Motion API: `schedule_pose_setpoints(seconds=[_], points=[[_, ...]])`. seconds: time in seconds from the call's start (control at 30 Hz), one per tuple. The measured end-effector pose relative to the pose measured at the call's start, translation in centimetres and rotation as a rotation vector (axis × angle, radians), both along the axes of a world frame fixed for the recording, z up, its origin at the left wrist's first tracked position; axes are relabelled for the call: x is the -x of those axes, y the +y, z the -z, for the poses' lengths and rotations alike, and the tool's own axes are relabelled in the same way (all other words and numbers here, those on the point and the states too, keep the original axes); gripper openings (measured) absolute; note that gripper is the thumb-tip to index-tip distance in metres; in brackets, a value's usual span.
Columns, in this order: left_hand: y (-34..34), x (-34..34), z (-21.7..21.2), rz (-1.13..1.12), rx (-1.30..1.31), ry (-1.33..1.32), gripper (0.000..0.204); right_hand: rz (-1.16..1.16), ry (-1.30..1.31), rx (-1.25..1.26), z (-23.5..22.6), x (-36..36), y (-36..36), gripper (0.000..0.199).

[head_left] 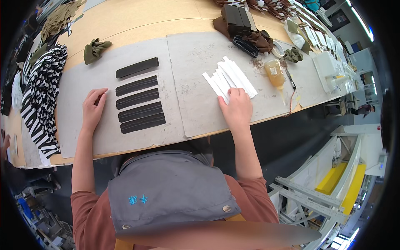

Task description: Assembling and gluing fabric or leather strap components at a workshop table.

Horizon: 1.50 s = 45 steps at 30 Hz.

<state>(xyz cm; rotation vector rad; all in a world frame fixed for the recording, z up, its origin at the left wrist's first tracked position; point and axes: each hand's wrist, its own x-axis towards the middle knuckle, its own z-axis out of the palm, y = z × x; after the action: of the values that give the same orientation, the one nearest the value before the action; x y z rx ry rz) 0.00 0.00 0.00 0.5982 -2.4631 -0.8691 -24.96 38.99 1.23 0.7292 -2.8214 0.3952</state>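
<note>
My right hand [237,107] rests on the near end of a fanned pile of white strips [231,75], with thumb and fingers closing on a strip's end. My left hand [94,106] lies on the grey mat [79,141], fingers curled and together; whatever they may hold is too small to make out. Just right of it, several dark strips with a lengthwise seam [138,98] form a column. At the column's far end lies a plainer, thicker dark piece [137,67].
Striped black-and-white pieces [43,96] are heaped at the left. An olive cloth [96,51] lies farther back. At the right are a plastic bottle of amber liquid [275,73], a black pen-like tool [290,78], a tape roll [277,49] and stacked dark pieces [237,21].
</note>
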Motion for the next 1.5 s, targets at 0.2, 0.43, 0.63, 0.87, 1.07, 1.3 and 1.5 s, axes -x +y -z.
schedule_pose_setpoints(seconds=[0.2, 0.43, 0.63, 0.87, 1.07, 1.3, 1.5], points=[[0.5, 0.0, 0.2, 0.001, 0.010, 0.003, 0.019, -0.031, 0.057, -0.109, -0.2, 0.5, -0.1, 0.016], [0.7, 0.2, -0.3, -0.021, 0.019, -0.004, 0.018, -0.062, 0.030, 0.055, 0.2, 2.0, 0.3, 0.013], [0.2, 0.2, 0.0, -0.007, 0.027, 0.015, 0.018, 0.043, -0.417, 0.503, -2.9, 2.6, 1.5, 0.018], [-0.2, 0.2, 0.0, -0.064, -0.006, 0.036, 0.019, -0.002, -0.863, 1.017, -3.3, 2.4, 1.9, 0.020], [5.3, 0.8, -2.8, -0.081, -0.252, 0.369, 0.021, -0.178, -1.323, 1.264, -3.2, -0.2, 0.7, 0.019], [17.6, 3.5, -5.7, 0.499, -1.001, 0.050, 0.070, -0.443, -1.497, 1.013, -5.5, -7.1, -4.5, 0.018], [19.6, 3.0, -7.1, 0.276, -1.439, 0.073, 0.053, -0.613, -1.195, 0.689, -5.3, -11.1, -6.8, 0.015]])
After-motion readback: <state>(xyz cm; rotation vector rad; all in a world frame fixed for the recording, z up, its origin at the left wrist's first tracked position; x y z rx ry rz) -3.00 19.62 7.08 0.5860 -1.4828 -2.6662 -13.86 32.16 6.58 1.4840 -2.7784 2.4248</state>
